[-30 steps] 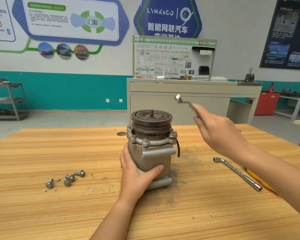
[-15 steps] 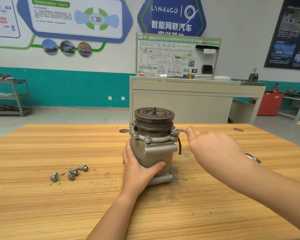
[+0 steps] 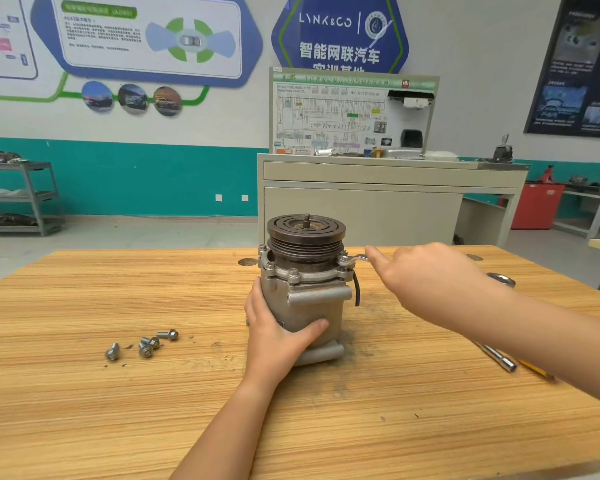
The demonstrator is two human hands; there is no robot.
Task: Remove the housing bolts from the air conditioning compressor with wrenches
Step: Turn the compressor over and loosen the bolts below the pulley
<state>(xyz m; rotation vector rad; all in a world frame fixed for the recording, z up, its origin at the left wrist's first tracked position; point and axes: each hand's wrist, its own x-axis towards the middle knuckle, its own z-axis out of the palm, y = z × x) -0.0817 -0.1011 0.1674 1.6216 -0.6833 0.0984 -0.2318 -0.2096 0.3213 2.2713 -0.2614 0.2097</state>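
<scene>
The grey air conditioning compressor stands upright mid-table, dark pulley on top, bolts still showing around its flange. My left hand grips the housing's lower left side, thumb across the front. My right hand holds a ring wrench. The wrench's near end sits on the bolt at the flange's right side, and its far end sticks out behind my wrist. Several removed bolts lie on the table to the left.
An L-shaped socket wrench lies at the right beside a yellow object, partly under my forearm. The wooden table ends close to me. A beige training bench stands behind it.
My right hand brought the wrench down from the air onto the right-side flange bolt and has held it there for the last half second. My left hand kept its grip on the housing.
</scene>
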